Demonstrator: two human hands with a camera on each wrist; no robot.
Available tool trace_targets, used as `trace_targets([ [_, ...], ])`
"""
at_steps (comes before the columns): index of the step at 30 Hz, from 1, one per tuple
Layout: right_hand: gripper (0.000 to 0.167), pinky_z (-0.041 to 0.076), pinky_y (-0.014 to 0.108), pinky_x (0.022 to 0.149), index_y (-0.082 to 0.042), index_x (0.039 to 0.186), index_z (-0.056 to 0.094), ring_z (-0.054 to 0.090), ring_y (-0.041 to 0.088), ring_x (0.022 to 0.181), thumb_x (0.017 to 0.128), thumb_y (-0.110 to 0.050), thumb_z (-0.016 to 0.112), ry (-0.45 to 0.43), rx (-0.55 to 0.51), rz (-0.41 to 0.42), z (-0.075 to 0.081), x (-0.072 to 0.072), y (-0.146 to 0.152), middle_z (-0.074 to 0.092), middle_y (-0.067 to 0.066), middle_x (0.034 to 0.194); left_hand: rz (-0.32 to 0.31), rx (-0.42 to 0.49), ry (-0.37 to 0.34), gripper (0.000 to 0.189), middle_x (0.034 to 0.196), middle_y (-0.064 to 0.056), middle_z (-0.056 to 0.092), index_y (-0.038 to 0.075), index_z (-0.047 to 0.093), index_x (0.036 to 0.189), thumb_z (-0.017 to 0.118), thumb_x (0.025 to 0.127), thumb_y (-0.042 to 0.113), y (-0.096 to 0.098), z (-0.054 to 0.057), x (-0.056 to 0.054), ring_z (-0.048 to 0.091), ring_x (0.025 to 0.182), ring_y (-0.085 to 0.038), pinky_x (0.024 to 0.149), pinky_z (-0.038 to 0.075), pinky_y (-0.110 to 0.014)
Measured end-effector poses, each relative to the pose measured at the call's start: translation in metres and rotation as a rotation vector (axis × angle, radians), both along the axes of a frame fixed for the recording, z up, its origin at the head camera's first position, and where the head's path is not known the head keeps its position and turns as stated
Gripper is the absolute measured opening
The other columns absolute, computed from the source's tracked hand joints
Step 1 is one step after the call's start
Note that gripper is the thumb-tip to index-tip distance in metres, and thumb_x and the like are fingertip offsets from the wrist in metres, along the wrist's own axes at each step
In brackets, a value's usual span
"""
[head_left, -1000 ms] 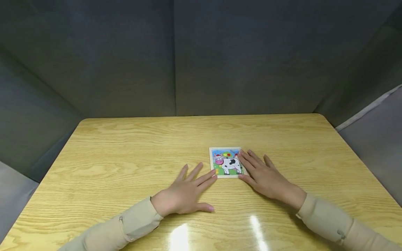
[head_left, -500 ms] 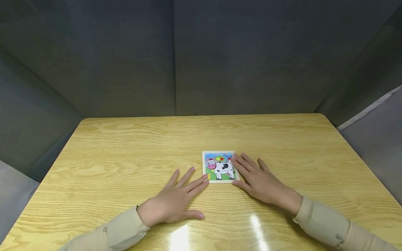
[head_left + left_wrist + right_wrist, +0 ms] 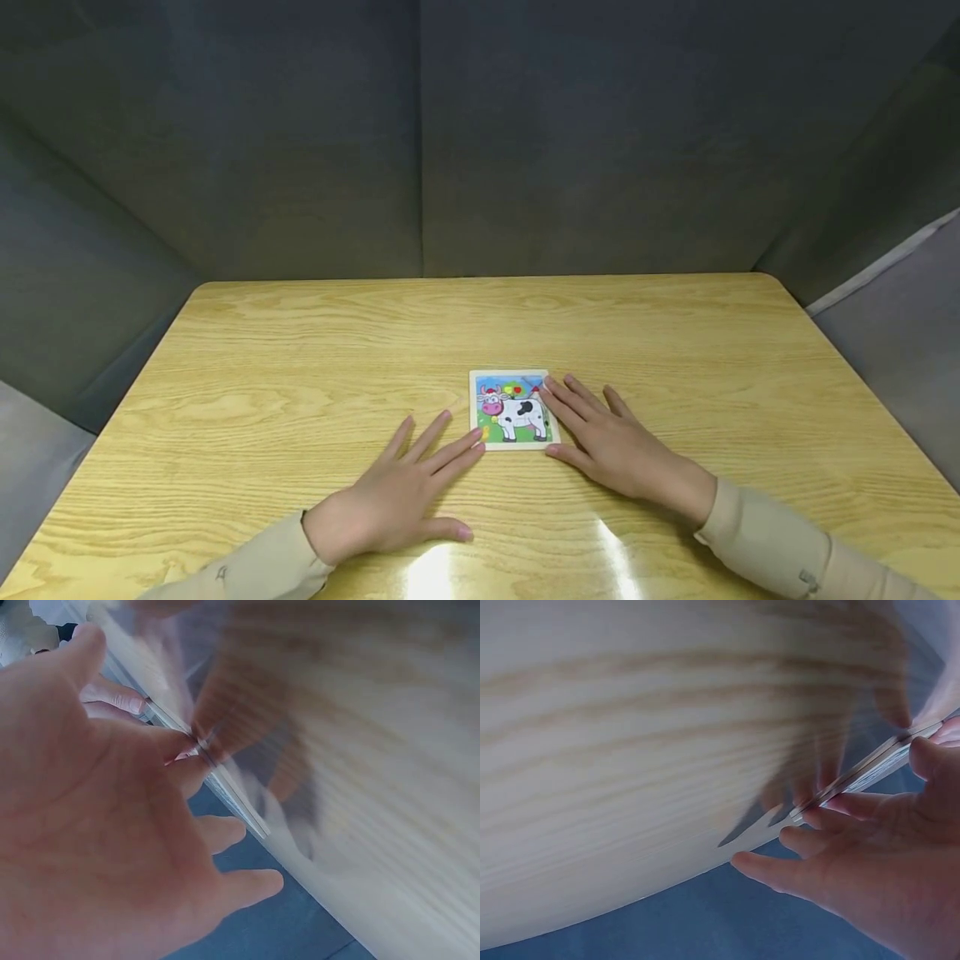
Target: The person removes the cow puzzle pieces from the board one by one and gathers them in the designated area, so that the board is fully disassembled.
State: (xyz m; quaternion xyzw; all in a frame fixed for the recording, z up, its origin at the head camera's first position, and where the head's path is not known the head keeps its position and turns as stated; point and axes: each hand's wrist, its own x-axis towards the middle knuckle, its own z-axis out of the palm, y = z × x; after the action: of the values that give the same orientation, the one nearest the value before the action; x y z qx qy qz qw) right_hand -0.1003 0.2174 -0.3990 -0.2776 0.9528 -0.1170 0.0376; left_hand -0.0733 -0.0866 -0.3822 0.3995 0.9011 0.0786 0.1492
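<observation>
A square cow puzzle [image 3: 516, 410] with a pale frame lies flat on the wooden table in the head view. My left hand [image 3: 397, 492] is spread, and its outer fingertips touch the puzzle's lower left corner. On the other side, my right hand [image 3: 615, 442] rests its fingertips on the right edge, covering part of the upper right, with the thumb at the lower right corner. From the left wrist, the puzzle shows edge-on as a thin board [image 3: 225, 787] past the straight fingers. The right wrist view also has the board's edge [image 3: 870, 769] beside the fingertips.
The glossy wooden table [image 3: 300, 358] reflects bright light near its front. A dark grey fabric partition [image 3: 300, 150] stands along the back edge, with lighter grey panels [image 3: 892, 333] at the sides.
The puzzle has slid left and toward the front edge. Both hands have moved with it, keeping their fingers at its edges.
</observation>
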Motion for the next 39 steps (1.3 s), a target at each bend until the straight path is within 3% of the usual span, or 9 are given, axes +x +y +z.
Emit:
trace_targets([
  [19, 0.070, 0.016, 0.068, 0.110, -0.013, 0.156, 0.028, 0.017, 0.030, 0.147, 0.100, -0.047, 0.051, -0.017, -0.008, 0.042, -0.001, 0.007, -0.010, 0.021, 0.005, 0.162, -0.005, 0.034, -0.006, 0.086, 0.164, 0.003, 0.008, 0.016, 0.021, 0.158, 0.042, 0.092, 0.066, -0.016, 0.001, 0.014, 0.002, 0.148, -0.036, 0.111, 0.010, -0.068],
  [33, 0.070, 0.019, 0.067, 0.109, -0.013, 0.156, 0.028, 0.018, 0.031, 0.147, 0.099, -0.046, 0.052, -0.003, -0.007, 0.064, 0.002, 0.006, -0.007, 0.022, 0.005, 0.162, -0.004, 0.046, 0.007, 0.085, 0.164, 0.003, 0.009, 0.016, 0.021, 0.158, 0.044, 0.092, 0.065, -0.018, -0.001, 0.014, 0.003, 0.148, -0.037, 0.111, 0.011, -0.068],
  [39, 0.071, 0.018, 0.067, 0.110, -0.014, 0.157, 0.024, 0.015, 0.031, 0.148, 0.100, -0.049, 0.049, -0.051, -0.005, 0.064, 0.005, 0.004, -0.003, 0.020, 0.004, 0.162, -0.008, 0.068, -0.002, 0.085, 0.165, 0.002, 0.009, 0.015, 0.020, 0.158, 0.045, 0.093, 0.064, -0.019, -0.003, 0.014, 0.004, 0.148, -0.035, 0.110, 0.011, -0.068],
])
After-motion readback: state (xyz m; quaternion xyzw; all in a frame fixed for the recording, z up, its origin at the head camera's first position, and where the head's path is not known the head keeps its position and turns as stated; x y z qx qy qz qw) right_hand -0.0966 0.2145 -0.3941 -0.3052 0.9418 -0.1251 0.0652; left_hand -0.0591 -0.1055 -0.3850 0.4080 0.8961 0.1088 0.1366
